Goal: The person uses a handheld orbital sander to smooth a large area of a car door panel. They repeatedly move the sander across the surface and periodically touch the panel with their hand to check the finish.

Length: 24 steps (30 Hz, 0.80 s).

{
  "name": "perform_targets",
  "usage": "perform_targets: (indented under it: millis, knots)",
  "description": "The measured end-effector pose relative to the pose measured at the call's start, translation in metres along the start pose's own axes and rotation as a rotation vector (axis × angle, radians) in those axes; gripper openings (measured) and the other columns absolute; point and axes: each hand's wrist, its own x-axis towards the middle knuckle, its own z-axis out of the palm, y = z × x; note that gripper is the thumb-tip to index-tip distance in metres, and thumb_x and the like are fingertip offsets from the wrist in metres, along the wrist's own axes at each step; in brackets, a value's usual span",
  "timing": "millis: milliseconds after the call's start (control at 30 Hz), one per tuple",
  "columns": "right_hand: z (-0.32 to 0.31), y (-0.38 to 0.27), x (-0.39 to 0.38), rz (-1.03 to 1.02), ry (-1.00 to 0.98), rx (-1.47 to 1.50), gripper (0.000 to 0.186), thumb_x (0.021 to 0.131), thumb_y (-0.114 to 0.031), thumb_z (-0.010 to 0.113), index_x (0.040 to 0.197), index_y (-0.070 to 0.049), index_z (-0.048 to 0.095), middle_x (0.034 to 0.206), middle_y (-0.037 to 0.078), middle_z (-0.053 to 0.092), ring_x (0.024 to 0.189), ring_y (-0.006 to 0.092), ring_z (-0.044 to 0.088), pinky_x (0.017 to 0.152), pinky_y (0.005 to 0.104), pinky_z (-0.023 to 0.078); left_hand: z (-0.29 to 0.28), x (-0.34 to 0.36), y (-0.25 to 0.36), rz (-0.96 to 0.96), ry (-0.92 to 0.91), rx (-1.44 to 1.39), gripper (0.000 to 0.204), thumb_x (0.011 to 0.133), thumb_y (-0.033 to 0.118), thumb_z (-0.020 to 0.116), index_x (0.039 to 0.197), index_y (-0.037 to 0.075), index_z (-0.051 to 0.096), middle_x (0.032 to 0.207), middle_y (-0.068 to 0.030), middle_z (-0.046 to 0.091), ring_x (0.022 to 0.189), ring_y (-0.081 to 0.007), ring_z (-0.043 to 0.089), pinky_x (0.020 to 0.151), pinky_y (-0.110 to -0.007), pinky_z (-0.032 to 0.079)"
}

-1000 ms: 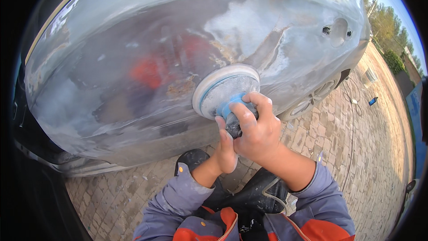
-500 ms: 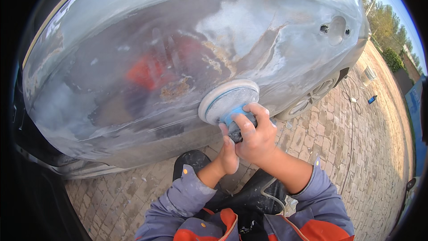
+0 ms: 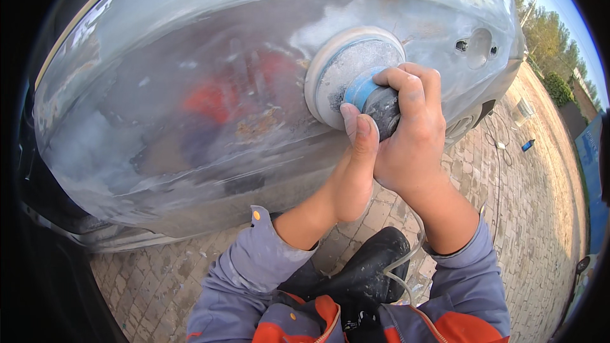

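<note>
A round sander [image 3: 354, 63] with a dusty pad, blue collar and dark body lies against the grey, patchy car panel [image 3: 127, 101], right of a red patch [image 3: 206, 101]. My right hand [image 3: 413, 133] is closed on the sander's body from the right, fingers curled over its top. My left hand [image 3: 356, 174] grips the same body from the lower left, thumb upright along it; most of its fingers are hidden. A pale hose [image 3: 397, 265] hangs below my hands. Higher on the panel's right is an opening [image 3: 478, 47] where a door handle would sit.
Brick paving [image 3: 508, 203] runs below the car and along the right, with a wheel [image 3: 462, 124], a cable [image 3: 499, 171], a clear bucket [image 3: 525, 111] and a small blue bottle [image 3: 527, 145]. A black boot [image 3: 375, 254] is beneath my arms. Bushes, trees and a blue board stand far right.
Both hands have carried the sander up and to the right across the panel, after a slight downward shift half a second ago. The rusty patches above its former place are partly covered by it.
</note>
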Motion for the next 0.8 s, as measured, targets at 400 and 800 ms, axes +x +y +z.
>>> perform_targets:
  millis: [400, 800]
  knots:
    - [-0.006, 0.011, 0.004, 0.066, 0.053, -0.073, 0.051, 0.081, -0.032, 0.092, 0.117, -0.007, 0.066, 0.112, 0.014, 0.063, 0.093, 0.0343, 0.067, 0.072, 0.043, 0.057, 0.004, 0.022, -0.015, -0.112, 0.011, -0.057, 0.1, 0.113, 0.075, 0.018, 0.163, -0.01, 0.035, 0.162, -0.0221, 0.047, 0.153, -0.0268, 0.042, 0.125, -0.037, 0.035]
    - [0.022, 0.005, -0.079, 0.04, 0.083, 0.025, 0.059, 0.073, -0.029, 0.098, 0.119, -0.012, 0.066, 0.113, 0.012, 0.061, 0.083, 0.0295, 0.067, 0.054, 0.0391, 0.057, -0.018, -0.051, -0.068, -0.101, 0.046, -0.019, 0.092, 0.115, 0.068, 0.018, 0.162, -0.009, 0.038, 0.163, -0.0207, 0.047, 0.154, -0.0323, 0.044, 0.126, -0.042, 0.035]
